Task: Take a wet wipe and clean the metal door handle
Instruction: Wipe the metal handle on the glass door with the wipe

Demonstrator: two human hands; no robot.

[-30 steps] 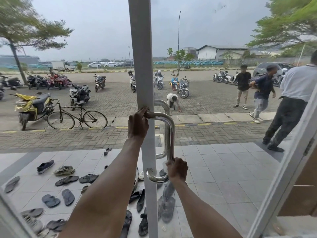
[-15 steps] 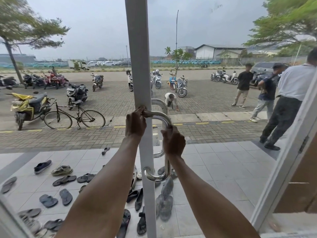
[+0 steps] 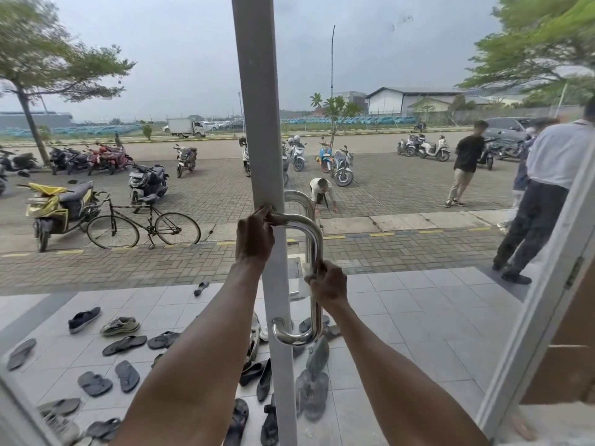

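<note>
A shiny D-shaped metal door handle (image 3: 314, 239) is fixed to the grey frame (image 3: 257, 91) of a glass door. My left hand (image 3: 254, 236) grips the handle's upper arm where it meets the frame. My right hand (image 3: 328, 284) is wrapped around the vertical bar at about mid-height. A small bit of white wet wipe (image 3: 306, 286) shows at the left edge of that hand, pressed against the bar. The handle's lower curve (image 3: 289, 336) is bare.
Through the glass lie several sandals and shoes (image 3: 122, 346) on the tiled porch. A second door leaf (image 3: 547, 300) stands open at the right. People (image 3: 544, 188) stand outside at the right; a bicycle (image 3: 141, 226) and motorbikes are parked beyond.
My right hand slid up from the bottom of the bar to near the top bend, then back down to mid-height. My left hand has stayed on the upper arm.
</note>
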